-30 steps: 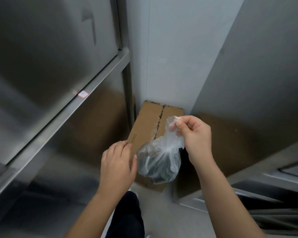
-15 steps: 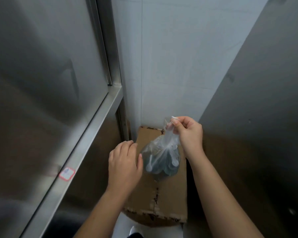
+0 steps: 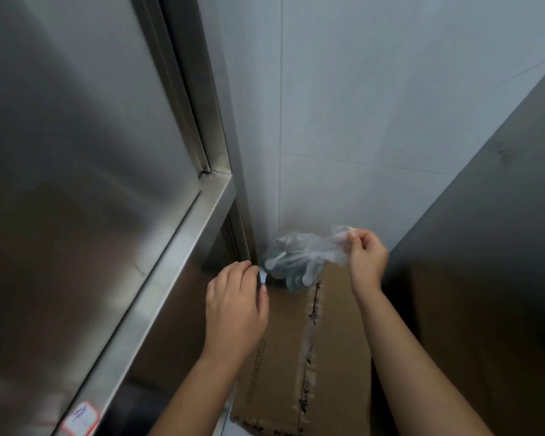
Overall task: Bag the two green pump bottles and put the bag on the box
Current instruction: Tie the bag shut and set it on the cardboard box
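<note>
Both green bottles [image 3: 291, 278] sit inside the clear bag [image 3: 302, 247], which seems to rest at the far left corner of the box [image 3: 283, 357]. Our right hand [image 3: 367, 259] pinches the bag's neck. Our left hand [image 3: 235, 305] curls beside it; whether it grips anything, we cannot tell. Only letting go remains.

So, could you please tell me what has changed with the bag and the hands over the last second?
The bag has gone forward along the box to its far end by the wall, where it seems to rest, neck slanting right. The right hand still pinches the neck; the left hand followed beside it, fingers curled, perhaps on a scrap of plastic. The box stayed put.
</note>
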Demonstrator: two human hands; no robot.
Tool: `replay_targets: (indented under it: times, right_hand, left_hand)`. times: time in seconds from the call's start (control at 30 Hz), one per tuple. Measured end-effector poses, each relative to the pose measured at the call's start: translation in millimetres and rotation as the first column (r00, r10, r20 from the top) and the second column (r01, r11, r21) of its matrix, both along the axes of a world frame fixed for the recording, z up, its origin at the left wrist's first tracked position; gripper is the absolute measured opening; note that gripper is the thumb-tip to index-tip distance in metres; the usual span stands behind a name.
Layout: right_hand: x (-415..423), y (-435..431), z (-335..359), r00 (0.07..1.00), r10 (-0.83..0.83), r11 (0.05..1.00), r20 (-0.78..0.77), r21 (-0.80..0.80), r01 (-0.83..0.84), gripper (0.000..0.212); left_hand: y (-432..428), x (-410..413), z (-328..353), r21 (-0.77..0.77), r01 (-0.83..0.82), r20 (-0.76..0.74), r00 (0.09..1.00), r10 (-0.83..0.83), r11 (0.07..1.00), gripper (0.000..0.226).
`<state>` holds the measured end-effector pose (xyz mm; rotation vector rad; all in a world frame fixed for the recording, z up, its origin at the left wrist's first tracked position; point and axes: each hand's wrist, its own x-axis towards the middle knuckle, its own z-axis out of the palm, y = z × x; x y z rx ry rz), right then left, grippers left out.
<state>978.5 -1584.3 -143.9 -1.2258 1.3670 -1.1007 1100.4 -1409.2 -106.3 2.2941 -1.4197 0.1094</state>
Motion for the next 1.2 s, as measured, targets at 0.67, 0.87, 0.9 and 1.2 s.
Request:
replay_targets:
  times: [0.67,0.87,0.9,1.2]
  right_hand:
    - [-102.5,-5.2,-52.9,0.960,-0.065,0.983,-0.273,0.148,0.109,0.011]
    - [-105.0,0.3,-82.6,0.971,0.018,0.957,-0.239,0.285,0.052,0.011]
    - [-106.4,2.7,-87.8,0.973,0.009,0.952,-0.230,0.300,0.062,0.011]
    - [-113.6,22.1,-92.7,0.961,0.011,0.935,-0.277,0.344,0.088,0.015]
  left_hand:
    - [-53.4,-53.8,-45.9,0.141,0.216,-0.129,0.972,-0.198,0.966,0.031]
    - [-47.8,-55.8,-60.0,0.168,0.217,-0.165,0.968,-0.189,0.962,0.031]
    - [-46.3,-55.5,-61.6,0.173,0.214,-0.172,0.968,-0.184,0.961,0.032]
    - [-29.7,-57.7,-65.2,0.182,0.220,-0.206,0.962,-0.181,0.958,0.032]
